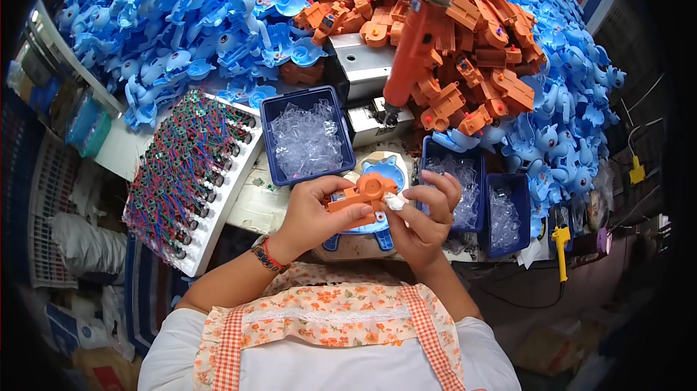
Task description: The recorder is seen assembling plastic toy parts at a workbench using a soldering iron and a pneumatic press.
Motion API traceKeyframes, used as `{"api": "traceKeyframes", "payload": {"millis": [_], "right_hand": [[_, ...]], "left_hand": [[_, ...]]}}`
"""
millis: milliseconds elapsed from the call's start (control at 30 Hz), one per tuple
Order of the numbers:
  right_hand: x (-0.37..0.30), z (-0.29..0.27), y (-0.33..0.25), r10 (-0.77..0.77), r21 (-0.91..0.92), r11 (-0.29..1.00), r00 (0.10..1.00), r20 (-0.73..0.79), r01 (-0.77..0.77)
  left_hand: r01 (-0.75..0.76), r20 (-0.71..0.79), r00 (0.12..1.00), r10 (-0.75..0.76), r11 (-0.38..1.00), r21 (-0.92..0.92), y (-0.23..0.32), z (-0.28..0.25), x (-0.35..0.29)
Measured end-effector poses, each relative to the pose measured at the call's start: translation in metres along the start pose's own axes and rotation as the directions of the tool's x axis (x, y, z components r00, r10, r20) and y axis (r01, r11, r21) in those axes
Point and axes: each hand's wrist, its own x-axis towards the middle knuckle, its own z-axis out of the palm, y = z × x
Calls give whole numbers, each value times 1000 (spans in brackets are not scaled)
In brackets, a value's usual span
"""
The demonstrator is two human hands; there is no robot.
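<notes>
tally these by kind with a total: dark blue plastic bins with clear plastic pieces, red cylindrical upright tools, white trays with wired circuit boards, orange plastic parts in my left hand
Dark blue plastic bins with clear plastic pieces: 3
Red cylindrical tool: 1
White tray with wired circuit boards: 1
Orange plastic part in left hand: 1
Total: 6

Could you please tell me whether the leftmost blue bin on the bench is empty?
Not empty: clear pieces spread across the blue bin; how deep, I cannot tell.
</notes>
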Motion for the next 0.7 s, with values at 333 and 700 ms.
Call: {"api": "traceKeyframes", "payload": {"millis": [333,700], "right_hand": [[-19,-44,11,273,-206,945,960,66,-254],[-126,-183,74,844,232,513,436,-312,-826]], "left_hand": [[-368,154,906,394,559,743,-28,11,7],[-366,245,930,274,622,692,-3,-13,-2]]}}
